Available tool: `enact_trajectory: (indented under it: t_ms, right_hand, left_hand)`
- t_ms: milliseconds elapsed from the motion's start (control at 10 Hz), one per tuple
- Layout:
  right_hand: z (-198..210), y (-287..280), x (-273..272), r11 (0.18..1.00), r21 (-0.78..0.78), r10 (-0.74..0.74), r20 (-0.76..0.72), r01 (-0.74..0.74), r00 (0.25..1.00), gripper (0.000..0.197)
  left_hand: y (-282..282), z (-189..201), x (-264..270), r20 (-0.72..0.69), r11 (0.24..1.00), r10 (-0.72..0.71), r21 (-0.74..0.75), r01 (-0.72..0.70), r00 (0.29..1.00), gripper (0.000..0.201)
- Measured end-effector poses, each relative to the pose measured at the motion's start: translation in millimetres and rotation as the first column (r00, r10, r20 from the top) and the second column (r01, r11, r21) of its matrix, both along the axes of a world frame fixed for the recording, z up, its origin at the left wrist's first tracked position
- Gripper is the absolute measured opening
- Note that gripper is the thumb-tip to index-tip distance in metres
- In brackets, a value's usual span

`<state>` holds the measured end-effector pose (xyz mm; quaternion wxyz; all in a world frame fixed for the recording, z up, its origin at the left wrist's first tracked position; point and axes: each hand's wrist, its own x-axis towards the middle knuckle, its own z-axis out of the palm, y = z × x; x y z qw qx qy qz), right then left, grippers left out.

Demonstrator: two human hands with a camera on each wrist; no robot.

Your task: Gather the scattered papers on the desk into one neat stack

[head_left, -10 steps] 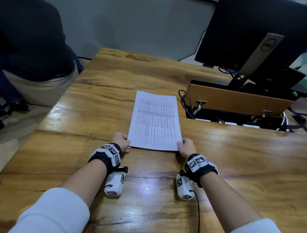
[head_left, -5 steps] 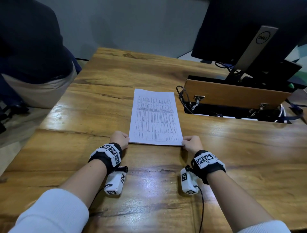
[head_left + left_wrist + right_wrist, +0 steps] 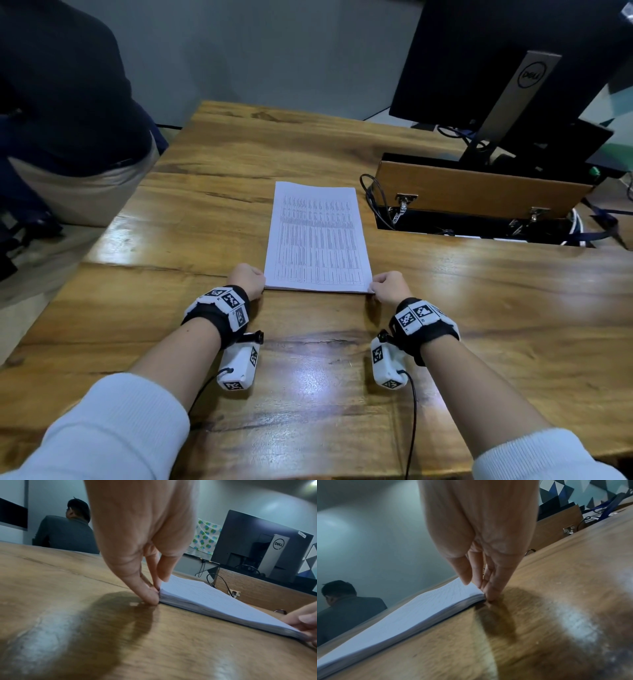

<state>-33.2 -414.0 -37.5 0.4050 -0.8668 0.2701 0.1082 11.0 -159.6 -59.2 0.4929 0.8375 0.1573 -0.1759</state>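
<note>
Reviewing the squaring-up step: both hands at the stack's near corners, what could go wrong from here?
1. The left hand and right hand pinch only the near corners of the paper stack; the far end is free and could fan out.
2. Thumbs on top could shift or crease the top sheets.
3. The open cable hatch lies just right of the stack; a rightward push could send sheets in.

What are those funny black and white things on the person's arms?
Each wrist wears a black band covered with white tiles printed with square black-and-white codes. Below each band hangs a small white camera box with the same codes and a thin black cable. Both arms have white sleeves.
</note>
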Motion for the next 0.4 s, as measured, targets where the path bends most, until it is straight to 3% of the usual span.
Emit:
enact_trajectory:
  t_ms: [200,300,400]
  right_hand:
    - [6,1,1,1.0,-0.016,0.012,-0.01,-0.012,1.0,0.036]
    - [10,3,1,0.998,-0.048,0.045,-0.021,-0.046,0.999,0.038]
    - [18,3,1,0.997,-0.071,0.042,0.019,-0.04,0.999,0.042]
  left_hand:
    - [1,-2,1,-0.012,0.999,-0.031,0.018,0.031,0.999,0.026]
    - [3,-2,5,-0.013,0.997,-0.065,0.041,0.065,0.998,0.036]
    - [4,2,11,0.028,0.999,-0.024,0.031,0.024,0.999,0.036]
